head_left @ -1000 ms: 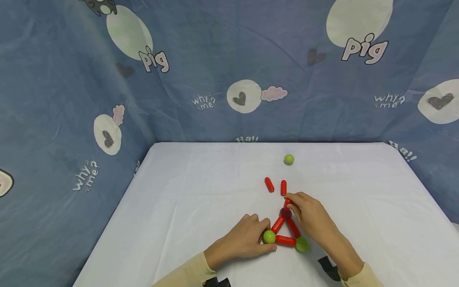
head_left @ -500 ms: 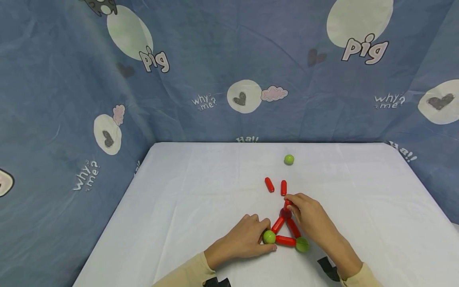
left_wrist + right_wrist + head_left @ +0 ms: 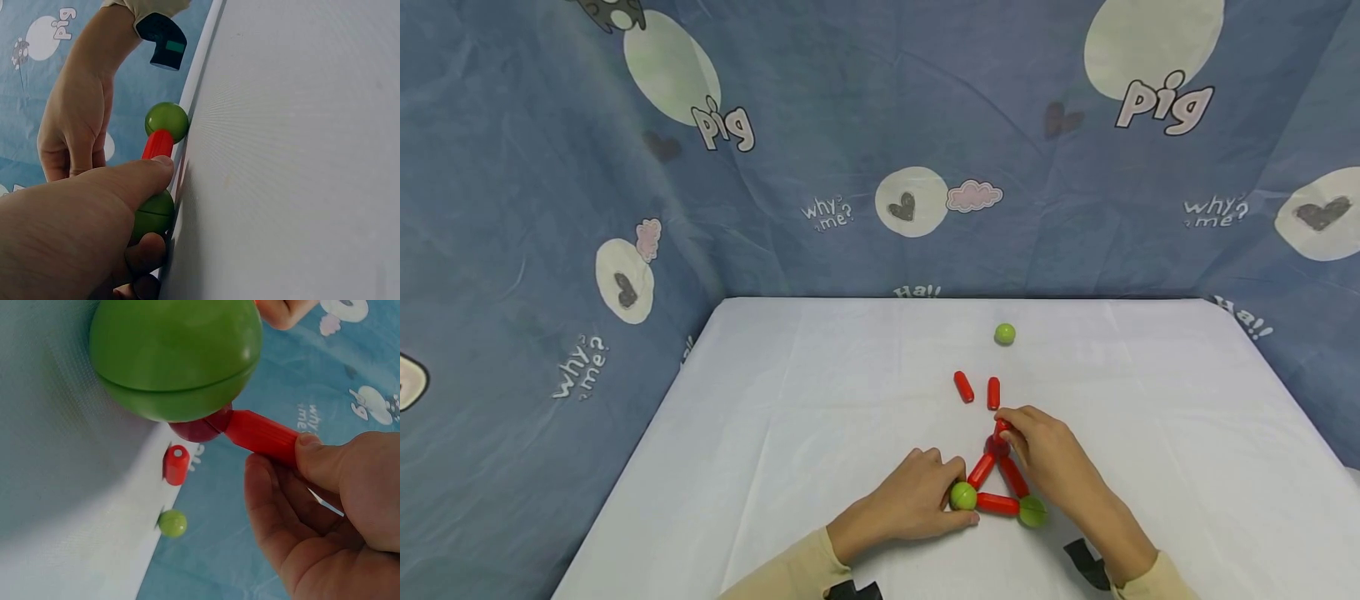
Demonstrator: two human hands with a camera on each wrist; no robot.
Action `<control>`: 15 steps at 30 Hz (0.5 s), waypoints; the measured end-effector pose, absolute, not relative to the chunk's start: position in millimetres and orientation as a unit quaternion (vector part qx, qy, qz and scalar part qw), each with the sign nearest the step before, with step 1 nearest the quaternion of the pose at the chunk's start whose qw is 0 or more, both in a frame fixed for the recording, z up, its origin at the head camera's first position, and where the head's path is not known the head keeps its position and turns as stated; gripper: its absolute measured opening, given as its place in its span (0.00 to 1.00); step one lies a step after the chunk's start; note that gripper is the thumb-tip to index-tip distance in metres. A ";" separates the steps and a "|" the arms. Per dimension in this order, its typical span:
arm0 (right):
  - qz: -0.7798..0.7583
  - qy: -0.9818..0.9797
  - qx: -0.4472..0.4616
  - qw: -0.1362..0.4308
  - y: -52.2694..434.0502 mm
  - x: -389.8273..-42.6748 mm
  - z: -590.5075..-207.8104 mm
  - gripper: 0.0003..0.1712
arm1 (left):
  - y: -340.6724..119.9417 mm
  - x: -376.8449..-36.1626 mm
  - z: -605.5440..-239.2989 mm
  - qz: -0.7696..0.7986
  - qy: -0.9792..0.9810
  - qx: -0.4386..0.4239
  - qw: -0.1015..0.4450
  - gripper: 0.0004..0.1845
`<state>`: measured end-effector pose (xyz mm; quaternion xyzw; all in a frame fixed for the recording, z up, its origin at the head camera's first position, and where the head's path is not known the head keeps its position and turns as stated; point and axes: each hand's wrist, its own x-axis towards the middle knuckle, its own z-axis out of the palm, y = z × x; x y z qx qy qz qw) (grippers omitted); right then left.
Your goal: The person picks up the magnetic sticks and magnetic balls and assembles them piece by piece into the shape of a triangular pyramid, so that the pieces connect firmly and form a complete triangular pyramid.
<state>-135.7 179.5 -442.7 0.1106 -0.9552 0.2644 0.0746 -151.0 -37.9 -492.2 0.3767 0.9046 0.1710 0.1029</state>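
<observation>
On the white table lies a triangle of three red rods joined by balls. Its near corners are a green ball (image 3: 963, 496) on the left and another green ball (image 3: 1032, 512) on the right; a dark red ball (image 3: 997, 446) forms the far corner. My left hand (image 3: 917, 496) grips the left green ball between thumb and fingers, touching the table. With thumb and fingertips my right hand (image 3: 1051, 446) pinches a further red rod (image 3: 265, 436), whose end touches the dark red ball. This rod rises from the ball at a tilt, away from the tabletop.
Beyond the triangle lie two loose red rods (image 3: 964, 387), the right one close to my right fingertips. A loose green ball (image 3: 1004, 334) sits near the table's far edge. A blue printed cloth (image 3: 820, 125) hangs behind and at the sides of the table (image 3: 820, 375).
My right hand has sunk very slightly toward the dark red ball with the rod still pinched. The left hand and the triangle hold still.
</observation>
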 end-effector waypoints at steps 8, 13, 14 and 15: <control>0.266 -0.955 0.107 0.077 179.1 -134.9 -442.4 0.19 | -36.7 -148.3 -492.0 0.165 0.908 0.375 0.091 0.20; 0.266 -0.955 0.106 0.078 179.4 -134.9 -442.4 0.18 | -34.2 -144.9 -493.3 0.149 0.913 0.373 0.075 0.22; 0.266 -0.955 0.106 0.077 179.5 -135.0 -442.3 0.18 | -33.9 -144.2 -493.2 0.147 0.913 0.373 0.072 0.23; 0.267 -0.955 0.106 0.076 179.7 -134.9 -442.2 0.18 | -33.5 -143.6 -493.1 0.147 0.914 0.372 0.070 0.23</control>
